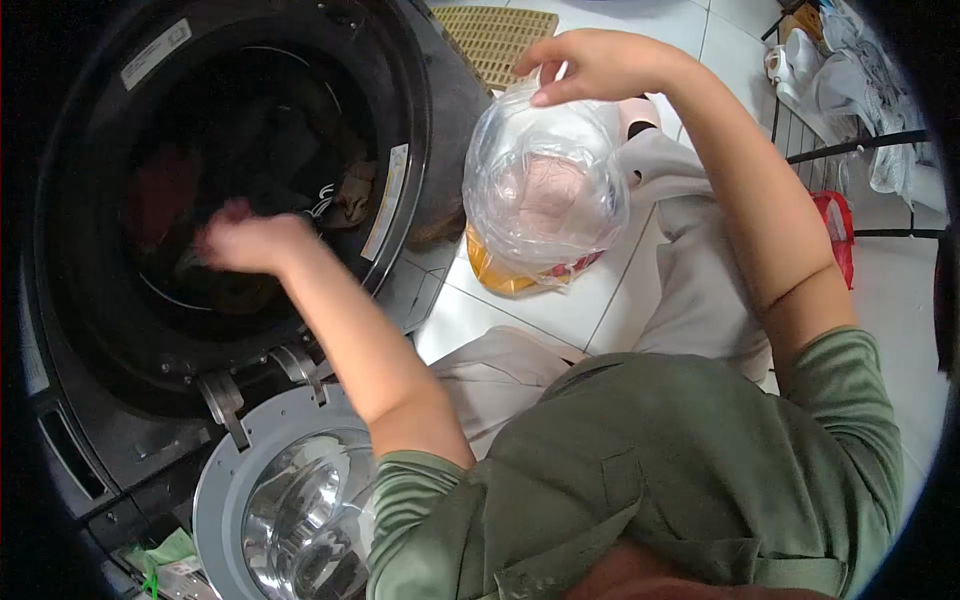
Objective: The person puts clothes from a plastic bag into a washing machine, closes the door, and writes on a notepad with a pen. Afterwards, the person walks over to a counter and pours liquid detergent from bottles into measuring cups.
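Reaching with the left hand (255, 240) into the round black drum (250, 85) of the large dark front-loading machine (445, 150); too blurred at the fingers to tell whether spread or closed on anything. Nearest to it, inside the machine: dark red cloth (165, 190) and, closer to the opening's rim, a crumpled brown cloth (355, 190) beside a black cloth with white stripes (322, 202).

Outside the machine, just beside its opening: a rounded bag of thin clear plastic (490, 180) with something pale pink (552, 195) inside, pinched at the upper edge between thumb and fingers of the right hand (605, 65). Probably held there to stop the limp film from sagging; probably set close to the machine for easy reach with both arms at once. Bright yellow material (495, 275) at the bag's base; hard to tell whether inside or beneath.

Joined to the machine by metal hinges (222, 405): a round glass door with a grey rim (215, 510), swung wide, seemingly to leave room for the arm. Near the machine's side, past the bag: a yellowish slatted mat (500, 38).
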A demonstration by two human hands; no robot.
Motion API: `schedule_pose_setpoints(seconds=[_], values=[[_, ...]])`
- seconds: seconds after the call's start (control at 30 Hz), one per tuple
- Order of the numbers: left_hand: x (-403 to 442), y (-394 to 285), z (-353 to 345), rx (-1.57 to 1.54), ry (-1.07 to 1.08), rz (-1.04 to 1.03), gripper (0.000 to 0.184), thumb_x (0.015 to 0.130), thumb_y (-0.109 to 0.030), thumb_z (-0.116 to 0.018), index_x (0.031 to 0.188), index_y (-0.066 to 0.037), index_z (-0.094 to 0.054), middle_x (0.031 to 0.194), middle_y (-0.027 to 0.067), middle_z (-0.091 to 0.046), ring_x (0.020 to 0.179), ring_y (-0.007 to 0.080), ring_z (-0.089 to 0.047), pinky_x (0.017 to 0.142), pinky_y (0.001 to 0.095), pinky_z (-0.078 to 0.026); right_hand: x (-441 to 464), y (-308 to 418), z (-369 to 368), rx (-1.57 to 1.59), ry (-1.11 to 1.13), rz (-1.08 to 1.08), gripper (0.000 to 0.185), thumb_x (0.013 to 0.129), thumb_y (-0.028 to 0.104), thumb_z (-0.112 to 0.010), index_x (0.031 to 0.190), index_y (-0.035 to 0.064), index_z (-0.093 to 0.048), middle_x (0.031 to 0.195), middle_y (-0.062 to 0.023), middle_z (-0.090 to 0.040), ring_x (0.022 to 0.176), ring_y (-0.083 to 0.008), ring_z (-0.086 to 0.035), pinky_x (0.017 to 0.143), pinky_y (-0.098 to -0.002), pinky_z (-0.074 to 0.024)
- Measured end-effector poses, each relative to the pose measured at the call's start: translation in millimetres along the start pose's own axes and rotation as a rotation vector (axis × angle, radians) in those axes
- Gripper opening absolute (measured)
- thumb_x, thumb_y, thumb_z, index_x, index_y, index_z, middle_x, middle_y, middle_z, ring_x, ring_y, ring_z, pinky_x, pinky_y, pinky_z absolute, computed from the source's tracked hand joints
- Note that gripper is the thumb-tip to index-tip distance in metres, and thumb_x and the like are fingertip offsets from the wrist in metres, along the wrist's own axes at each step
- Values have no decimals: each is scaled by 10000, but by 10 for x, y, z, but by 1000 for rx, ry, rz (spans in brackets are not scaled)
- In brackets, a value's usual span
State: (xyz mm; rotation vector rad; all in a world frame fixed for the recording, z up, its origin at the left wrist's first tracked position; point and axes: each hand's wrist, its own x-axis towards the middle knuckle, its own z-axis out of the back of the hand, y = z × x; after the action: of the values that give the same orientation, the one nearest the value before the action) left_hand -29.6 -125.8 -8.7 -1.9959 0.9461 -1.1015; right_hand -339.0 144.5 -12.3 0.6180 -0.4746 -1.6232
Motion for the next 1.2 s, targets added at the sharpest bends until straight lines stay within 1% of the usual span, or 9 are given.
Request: schedule_pose_setpoints(seconds=[0.1,0.2,0.53,0.73,0.83,0.97,1.07,1.13,1.2], values=[[-1538,316,-268,572,922,-660,116,809,-37,-575,889,-30,-659,886,120,-632,823,264,-630,748,358,-508,7,94,-77,-68,106,77,524,849,331,-675,1296,95,-534,1125,-162,-633,970,-294,-653,863,-393,-504],[-2764,1488,125,588,1495,113,199,827,-49,-591,1014,-60,-659,1016,190,-637,1014,388,-578,858,417,-468,-29,70,-129,-137,181,80,574,818,327,-704,1312,101,-520,1144,-179,-629,975,-315,-658,861,-410,-505],[-3091,2046,1237,1361,1779,138,162,834,-171,-555,978,-124,-611,980,161,-658,992,365,-594,851,472,-476,-62,-173,-100,-190,238,-38,643,816,358,-702,1361,107,-472,1186,-205,-613,996,-344,-647,896,-416,-493],[-2361,1059,370,872,1362,-34,85,845,-129,-591,860,-47,-607,873,211,-619,825,392,-600,705,460,-472,-1,-201,-130,-256,246,-36,695,791,374,-723,1378,115,-457,1220,-188,-599,1116,-343,-586,954,-413,-458],[-1882,41,-219,584,1290,29,96,873,-106,-662,885,-33,-602,734,-2,-536,724,69,-496,663,239,-437,67,-221,-330,-201,169,106,717,772,346,-746,1373,88,-454,1228,-184,-594,1149,-323,-569,963,-405,-451],[-1494,-735,-490,129,1148,96,63,891,-54,-641,890,-13,-593,795,-10,-586,728,72,-515,660,209,-428,127,214,-426,226,138,174,555,821,233,-712,1294,29,-507,1131,-127,-630,1028,-205,-607,906,-343,-480],[-1353,-698,-457,-273,990,82,494,829,-81,-717,1214,-16,-415,1135,111,-555,1045,176,-555,893,303,-477,80,589,-222,532,59,133,314,888,173,-643,1152,12,-590,988,-35,-647,849,-76,-611,783,-247,-510],[-1608,-726,-303,315,1162,-139,1041,632,-193,-869,1414,-7,-208,1324,215,-445,1251,330,-438,1064,400,-368,-58,732,-183,895,-165,338,265,892,166,-642,1096,2,-601,953,-19,-642,781,-69,-603,731,-227,-507],[-1987,-557,-117,442,1596,-4,838,740,-196,-764,1416,-27,-298,1377,153,-437,1249,265,-458,1076,353,-339,-132,726,-118,1062,-88,267,227,902,194,-643,1042,16,-619,873,11,-639,756,-47,-584,701,-210,-486]])
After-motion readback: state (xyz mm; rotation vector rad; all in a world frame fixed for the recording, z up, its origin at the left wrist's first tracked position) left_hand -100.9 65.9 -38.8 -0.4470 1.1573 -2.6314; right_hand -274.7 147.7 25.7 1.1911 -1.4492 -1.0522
